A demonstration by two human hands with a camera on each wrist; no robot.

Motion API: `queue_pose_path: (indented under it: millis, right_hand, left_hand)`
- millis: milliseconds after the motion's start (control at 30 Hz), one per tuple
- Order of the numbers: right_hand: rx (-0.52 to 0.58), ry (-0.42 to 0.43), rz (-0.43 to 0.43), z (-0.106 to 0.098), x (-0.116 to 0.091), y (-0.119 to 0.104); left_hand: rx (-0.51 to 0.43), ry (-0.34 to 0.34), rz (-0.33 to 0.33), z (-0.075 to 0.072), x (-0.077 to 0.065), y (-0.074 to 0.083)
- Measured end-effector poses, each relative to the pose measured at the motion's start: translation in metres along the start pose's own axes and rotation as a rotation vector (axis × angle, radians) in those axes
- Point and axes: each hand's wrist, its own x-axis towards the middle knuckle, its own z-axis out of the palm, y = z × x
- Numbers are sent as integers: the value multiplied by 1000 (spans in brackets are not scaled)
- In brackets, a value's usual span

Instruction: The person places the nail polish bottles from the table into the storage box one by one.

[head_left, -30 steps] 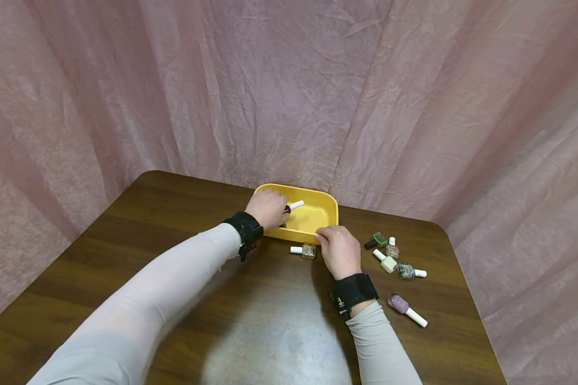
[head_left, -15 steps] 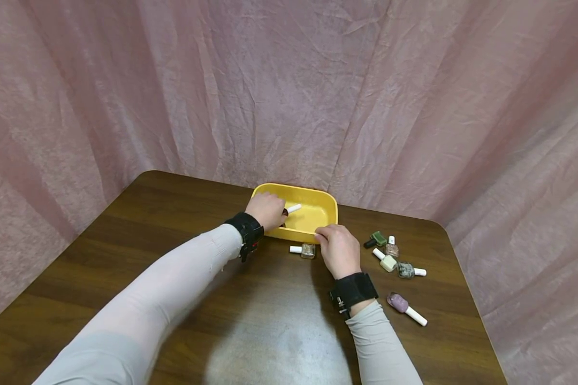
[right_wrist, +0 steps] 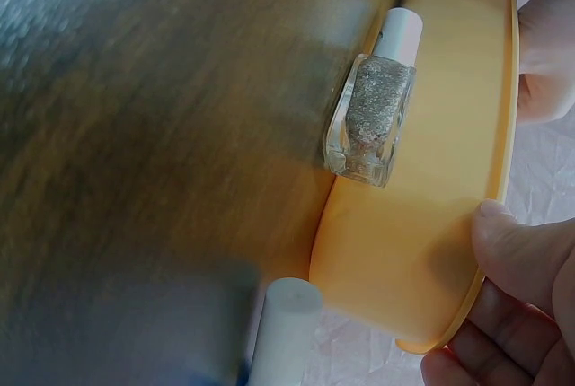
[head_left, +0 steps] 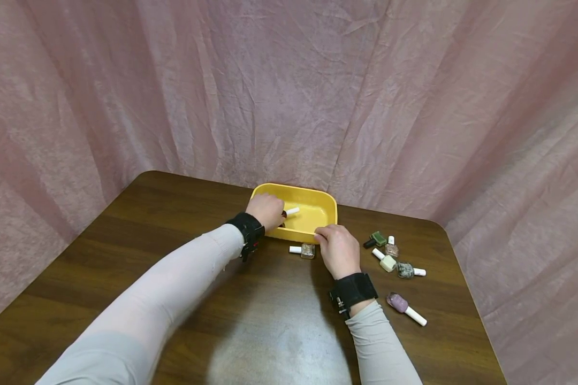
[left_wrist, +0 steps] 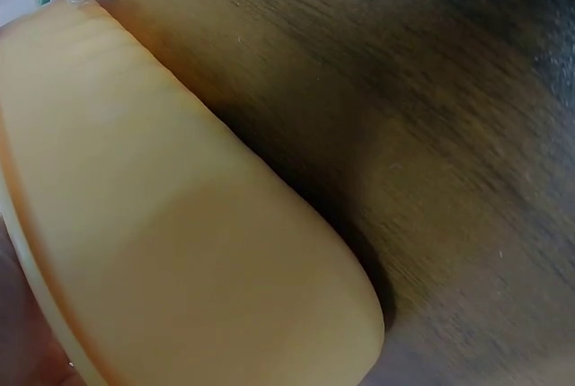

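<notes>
My left hand reaches over the near left wall of a yellow plastic tray. It holds a dark nail polish bottle low inside; the white cap sticks out to the right, while the fingers hide most of the glass. A second dark spot shows under the hand, too small to identify. At the tray's near right corner, my right hand pinches the rim, thumb outside and fingers inside in the right wrist view. Between the hands, a glitter nail polish bottle lies on the table against the tray's front wall.
Right of the tray lie several nail polish bottles: green with a black cap, brownish glitter, pale cream and speckled grey. A mauve bottle lies nearer. Behind the wooden table hangs a pink curtain.
My left hand has sunk slightly into the tray, and the white cap of its bottle has moved a little down and left. The right hand stays on the rim.
</notes>
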Motion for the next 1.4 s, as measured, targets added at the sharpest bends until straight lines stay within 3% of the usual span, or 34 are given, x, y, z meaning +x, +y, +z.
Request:
queue_pose_path:
  millis: [300, 600, 667, 833, 933, 1400]
  right_hand:
    - [10, -1, 2, 2, -3, -1]
    - [8, 12, -5, 3, -4, -1]
    - [8, 3, -1, 3, -4, -1]
    - [2, -5, 4, 2, -3, 0]
    - [0, 8, -4, 2, -3, 0]
    - [-5, 14, -3, 0, 0, 0]
  left_hand:
    - [76, 21, 18, 2, -2, 3]
    - [115, -26, 15, 5, 2, 3]
    - [129, 6, 41, 13, 6, -3]
    - [140, -6, 39, 10, 5, 0]
    - [141, -53, 10, -1, 0, 7]
    - [132, -59, 27, -3, 4, 4]
